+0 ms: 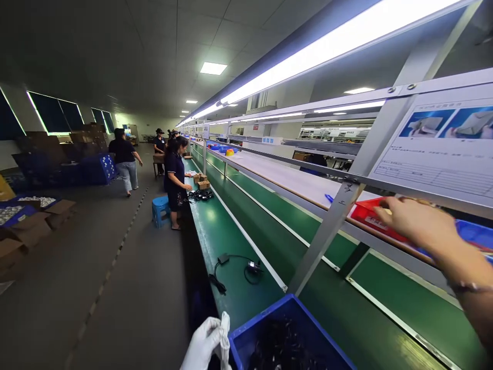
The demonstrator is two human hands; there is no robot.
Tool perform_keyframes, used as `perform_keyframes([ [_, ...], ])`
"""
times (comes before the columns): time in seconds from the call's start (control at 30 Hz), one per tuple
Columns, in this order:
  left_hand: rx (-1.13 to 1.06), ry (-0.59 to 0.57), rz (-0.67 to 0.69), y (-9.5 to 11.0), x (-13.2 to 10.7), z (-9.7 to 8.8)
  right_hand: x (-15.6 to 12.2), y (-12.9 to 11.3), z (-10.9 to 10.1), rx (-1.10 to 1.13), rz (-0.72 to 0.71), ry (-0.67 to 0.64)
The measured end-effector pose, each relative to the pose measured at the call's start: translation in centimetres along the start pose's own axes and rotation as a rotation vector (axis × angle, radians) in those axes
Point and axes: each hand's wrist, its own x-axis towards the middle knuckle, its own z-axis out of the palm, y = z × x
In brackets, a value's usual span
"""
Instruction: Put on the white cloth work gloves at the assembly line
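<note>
My left hand (202, 345), in a white glove, pinches a limp white fabric piece that looks like a second glove (225, 334). It is just left of a blue bin (262, 314) full of black parts (283, 344), too dark to make out. My bare right hand (418, 223) reaches over a red bin (370, 211) on the raised shelf, fingers partly stretched and pointing left. I see nothing plainly held in it. Beyond the blue bin, a black cable with a small box (222, 258) and a dark device (253, 267) lies on the green bench (208, 226).
A slanted metal post (327, 231) rises beside the blue bin. Right of the red bin is another blue bin (475, 232). A co-worker (176, 177) stands by the bench near cables and small cartons (203, 184). A blue stool (160, 209) and open cartons (36, 226) stand on the floor.
</note>
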Motion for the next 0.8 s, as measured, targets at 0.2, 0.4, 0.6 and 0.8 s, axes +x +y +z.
perform_keyframes([
  [0.2, 0.092, 0.039, 0.087, 2.6, -0.8, 2.2, -19.7, -7.7, 9.0, 0.452, -0.111, -0.617],
  [0.4, 0.198, 0.046, 0.136, 4.7, -2.4, 3.0, -31.4, -14.6, 14.3, 0.792, -0.015, -0.957],
  [0.6, 0.273, 0.111, 0.096, 3.3, -3.2, 0.4, -33.9, -15.9, 14.8, 0.896, 0.045, -0.999],
  [0.8, 0.359, 0.141, 0.120, 3.8, -5.3, -3.0, -36.5, -17.3, 15.5, 0.858, -0.004, -0.944],
])
